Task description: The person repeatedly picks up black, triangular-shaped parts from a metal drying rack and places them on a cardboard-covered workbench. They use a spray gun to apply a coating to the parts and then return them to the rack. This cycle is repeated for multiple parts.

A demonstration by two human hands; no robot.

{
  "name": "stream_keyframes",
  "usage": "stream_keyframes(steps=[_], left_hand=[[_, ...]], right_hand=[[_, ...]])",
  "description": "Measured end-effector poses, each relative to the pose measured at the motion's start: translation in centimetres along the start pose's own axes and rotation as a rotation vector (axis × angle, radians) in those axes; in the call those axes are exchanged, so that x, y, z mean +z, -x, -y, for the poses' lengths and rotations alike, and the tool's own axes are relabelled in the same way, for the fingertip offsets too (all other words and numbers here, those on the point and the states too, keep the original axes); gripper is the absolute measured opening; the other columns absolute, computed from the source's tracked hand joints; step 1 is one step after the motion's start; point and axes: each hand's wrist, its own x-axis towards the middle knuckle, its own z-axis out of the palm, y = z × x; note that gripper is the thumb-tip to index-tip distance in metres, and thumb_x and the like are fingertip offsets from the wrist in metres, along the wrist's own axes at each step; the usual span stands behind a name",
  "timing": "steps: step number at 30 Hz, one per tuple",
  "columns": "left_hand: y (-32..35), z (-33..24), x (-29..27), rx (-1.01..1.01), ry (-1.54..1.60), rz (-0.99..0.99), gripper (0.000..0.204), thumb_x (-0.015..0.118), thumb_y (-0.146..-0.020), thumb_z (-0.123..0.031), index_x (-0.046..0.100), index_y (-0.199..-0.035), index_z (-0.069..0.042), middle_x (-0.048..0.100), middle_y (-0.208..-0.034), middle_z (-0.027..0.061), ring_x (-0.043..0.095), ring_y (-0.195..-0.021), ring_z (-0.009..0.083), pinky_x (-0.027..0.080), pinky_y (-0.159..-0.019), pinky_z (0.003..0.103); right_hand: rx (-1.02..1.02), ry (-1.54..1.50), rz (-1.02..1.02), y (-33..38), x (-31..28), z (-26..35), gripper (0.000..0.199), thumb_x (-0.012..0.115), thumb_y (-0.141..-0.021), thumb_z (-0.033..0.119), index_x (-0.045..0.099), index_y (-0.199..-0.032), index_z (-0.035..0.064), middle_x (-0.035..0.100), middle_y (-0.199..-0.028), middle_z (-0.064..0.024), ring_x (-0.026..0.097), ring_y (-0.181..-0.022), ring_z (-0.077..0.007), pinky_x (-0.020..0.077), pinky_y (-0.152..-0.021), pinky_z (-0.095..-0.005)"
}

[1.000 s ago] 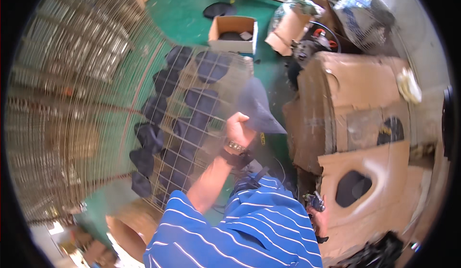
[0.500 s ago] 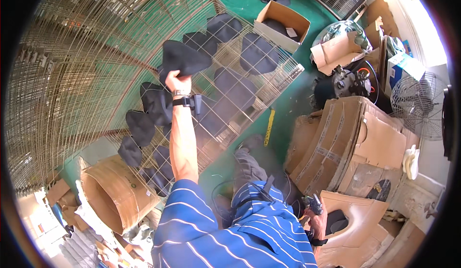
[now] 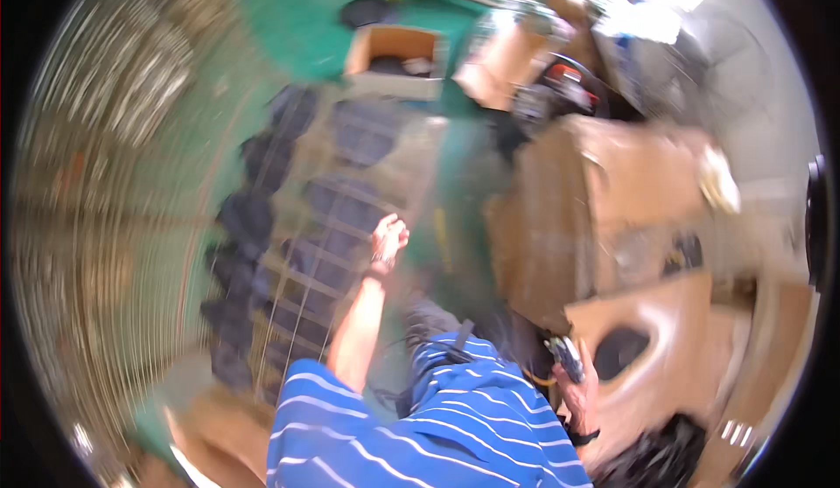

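Observation:
My left hand [image 3: 389,239], smeared by motion, is near the right edge of a wire rack [image 3: 409,160]; its fingers look loosely apart and nothing shows in them. Several dark, curved, soft-looking pads [image 3: 363,129] lie on the rack, mostly left of and beyond this hand. Low on the right, my right hand [image 3: 579,392] is closed around a small black-and-silver hand tool [image 3: 569,361], whose exact kind the blur hides. Beside that hand, a dark pad [image 3: 622,352] lies on or within a sheet of cardboard [image 3: 682,331].
Stacked wire racks [image 3: 114,182] fill the left side. An open carton [image 3: 354,55] with dark pieces stands at the rack's far end. A large cardboard box [image 3: 547,217] is to the right, with a fan [image 3: 700,64] behind it. Another carton [image 3: 223,427] sits lower left.
My left hand has let go of the dark pad and come back toward me, to the right. The view has swung right. My right hand still holds the tool.

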Motion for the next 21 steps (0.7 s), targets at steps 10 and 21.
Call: stream_keyframes(steps=[10, 21], left_hand=[[15.3, 9.1, 26.8, 0.387, -1.140, 1.293, 0.036, 0.067, -0.085, -0.018, 0.065, -0.117, -0.003, 0.070, -0.103, 0.0132, 0.069, -0.095, 0.0238, 0.054, -0.086, 0.035], [30.4, 21.1, 43.6, 1.263, -1.283, 2.103, 0.040, 0.064, -0.079, -0.011, 0.062, -0.118, -0.007, 0.047, -0.141, 0.0163, 0.041, -0.133, 0.0395, 0.040, -0.107, 0.046]], right_hand=[[-0.067, -0.187, -0.614, 11.5, -10.0, -5.8, 0.052, 0.067, -0.083, 0.000, 0.054, -0.134, -0.0027, 0.069, -0.095, -0.0183, 0.066, -0.079, -0.0192, 0.0515, -0.075, -0.0296], [0.198, -0.366, -1.037, 22.9, -10.7, -9.8, 0.046, 0.066, -0.086, 0.000, 0.058, -0.131, -0.0014, 0.069, -0.093, -0.0151, 0.067, -0.078, -0.0210, 0.0519, -0.073, -0.0301]])
